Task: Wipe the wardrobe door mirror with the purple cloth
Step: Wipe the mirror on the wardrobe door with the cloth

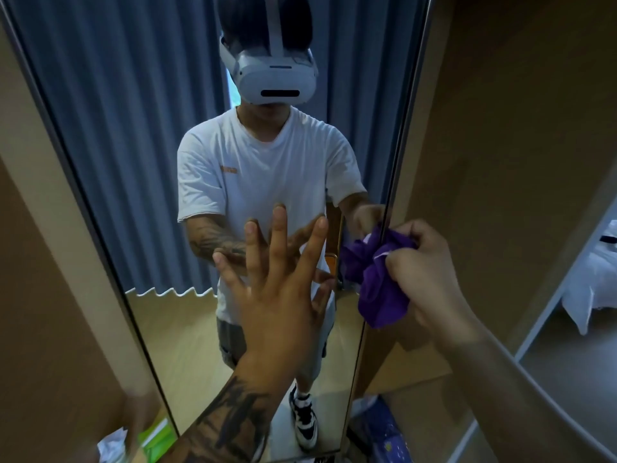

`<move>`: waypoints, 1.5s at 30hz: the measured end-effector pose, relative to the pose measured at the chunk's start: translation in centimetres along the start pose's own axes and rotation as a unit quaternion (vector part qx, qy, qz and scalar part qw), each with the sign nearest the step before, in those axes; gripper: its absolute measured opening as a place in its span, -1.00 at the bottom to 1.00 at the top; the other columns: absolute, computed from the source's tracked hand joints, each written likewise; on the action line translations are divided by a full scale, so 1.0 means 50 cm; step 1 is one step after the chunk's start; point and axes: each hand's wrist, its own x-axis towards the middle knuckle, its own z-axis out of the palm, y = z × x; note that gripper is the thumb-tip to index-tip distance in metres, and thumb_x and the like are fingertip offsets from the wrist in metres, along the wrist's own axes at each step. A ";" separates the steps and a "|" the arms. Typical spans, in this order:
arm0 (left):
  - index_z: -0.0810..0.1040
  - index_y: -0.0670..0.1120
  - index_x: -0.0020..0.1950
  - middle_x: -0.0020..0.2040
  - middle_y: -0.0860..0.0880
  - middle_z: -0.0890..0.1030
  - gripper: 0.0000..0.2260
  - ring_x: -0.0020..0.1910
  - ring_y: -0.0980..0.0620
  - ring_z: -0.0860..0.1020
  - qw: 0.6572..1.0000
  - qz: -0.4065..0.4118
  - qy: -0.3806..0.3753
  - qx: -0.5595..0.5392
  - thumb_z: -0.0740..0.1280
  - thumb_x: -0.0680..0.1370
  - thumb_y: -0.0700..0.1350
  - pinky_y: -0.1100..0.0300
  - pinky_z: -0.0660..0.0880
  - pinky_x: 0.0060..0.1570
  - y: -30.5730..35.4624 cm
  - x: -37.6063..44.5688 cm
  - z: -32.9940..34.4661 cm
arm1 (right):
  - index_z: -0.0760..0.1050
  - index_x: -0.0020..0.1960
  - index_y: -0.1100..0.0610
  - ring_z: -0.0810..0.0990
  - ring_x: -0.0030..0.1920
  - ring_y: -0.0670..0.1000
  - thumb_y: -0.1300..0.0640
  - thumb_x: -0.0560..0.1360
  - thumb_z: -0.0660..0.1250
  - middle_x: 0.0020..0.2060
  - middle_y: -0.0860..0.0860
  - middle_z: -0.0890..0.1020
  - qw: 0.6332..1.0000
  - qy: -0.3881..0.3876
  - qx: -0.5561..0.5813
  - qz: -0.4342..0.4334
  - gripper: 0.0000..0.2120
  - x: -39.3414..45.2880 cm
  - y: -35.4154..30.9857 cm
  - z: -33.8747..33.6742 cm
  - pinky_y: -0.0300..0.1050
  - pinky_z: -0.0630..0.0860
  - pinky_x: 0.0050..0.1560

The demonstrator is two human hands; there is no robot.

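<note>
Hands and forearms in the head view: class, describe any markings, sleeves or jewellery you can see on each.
The left hand is bare, and its forearm carries dense dark tattoos up to the wrist. The right hand and forearm are bare and unmarked. No sleeves, gloves, rings or watch show on either.

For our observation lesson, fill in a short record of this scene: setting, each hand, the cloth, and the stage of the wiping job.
setting: wardrobe door mirror, tall, reflecting the person
left hand: fingers spread straight, against the glass or just short of it
right hand: grips the purple cloth
cloth: bunched, at the mirror's right edge
stage: whether the cloth touches the glass cannot be told
nearby: bed at far right
</note>
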 end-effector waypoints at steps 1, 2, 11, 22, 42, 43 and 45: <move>0.04 0.23 0.65 0.69 -0.09 -0.04 -0.26 0.65 -0.24 -0.13 1.000 0.000 0.001 -0.001 0.31 0.56 0.32 -0.54 -0.04 0.43 0.001 0.000 0.000 | 0.52 -0.04 0.07 0.71 -0.29 -0.02 0.50 0.47 0.26 -0.11 0.07 0.66 1.000 0.007 0.004 -0.014 -0.66 0.008 -0.019 -0.005 -0.11 0.62 -0.32; 0.06 0.22 0.65 0.69 -0.09 -0.02 -0.26 0.65 -0.25 -0.11 1.000 0.002 0.003 -0.001 0.32 0.55 0.32 -0.54 -0.04 0.43 0.000 -0.001 0.002 | 0.53 -0.06 0.06 0.72 -0.24 0.02 0.50 0.46 0.26 -0.13 0.05 0.66 0.999 0.018 0.009 -0.037 -0.66 0.016 -0.041 -0.009 -0.06 0.64 -0.30; -0.01 0.22 0.66 0.69 -0.09 -0.11 -0.24 0.65 -0.25 -0.17 1.000 0.016 -0.006 0.000 0.24 0.56 0.38 -0.55 -0.03 0.42 -0.014 -0.003 0.004 | 0.51 0.04 0.05 0.67 -0.19 0.05 0.46 0.49 0.29 -0.02 0.11 0.66 0.997 -0.033 -0.067 0.022 -0.67 -0.013 0.021 -0.006 -0.06 0.60 -0.21; 0.04 0.20 0.66 0.69 -0.09 -0.10 -0.26 0.65 -0.24 -0.18 1.000 0.017 0.000 0.001 0.25 0.57 0.38 -0.54 -0.05 0.44 -0.015 -0.003 0.012 | 0.49 0.12 0.02 0.68 -0.09 0.06 0.43 0.50 0.33 0.03 0.07 0.65 0.996 -0.051 -0.072 0.033 -0.65 -0.019 0.023 -0.011 -0.07 0.59 -0.15; 0.08 0.21 0.65 0.69 -0.10 -0.04 -0.25 0.65 -0.27 -0.11 1.000 0.018 0.014 -0.011 0.32 0.55 0.34 -0.51 -0.11 0.46 -0.013 -0.003 0.009 | 0.52 0.07 0.00 0.67 -0.21 -0.05 0.41 0.52 0.31 -0.13 -0.05 0.66 0.997 0.020 0.019 -0.071 -0.68 0.007 -0.041 -0.012 -0.10 0.60 -0.17; 0.07 0.20 0.65 0.69 -0.11 -0.05 -0.26 0.65 -0.27 -0.12 1.000 0.021 0.010 -0.007 0.29 0.56 0.36 -0.51 -0.11 0.46 -0.014 -0.003 0.009 | 0.50 0.14 -0.02 0.69 -0.15 -0.03 0.36 0.55 0.33 -0.05 -0.02 0.66 0.999 0.011 -0.008 -0.053 -0.69 -0.002 -0.013 -0.010 -0.09 0.61 -0.12; 0.05 0.20 0.66 0.69 -0.12 -0.06 -0.27 0.65 -0.27 -0.13 1.000 0.023 0.006 0.004 0.23 0.57 0.37 -0.51 -0.12 0.46 -0.014 -0.002 0.009 | 0.48 0.20 -0.03 0.69 -0.05 0.04 0.34 0.54 0.36 0.04 0.03 0.66 0.998 -0.024 -0.055 -0.011 -0.65 -0.018 0.026 -0.006 -0.04 0.62 -0.04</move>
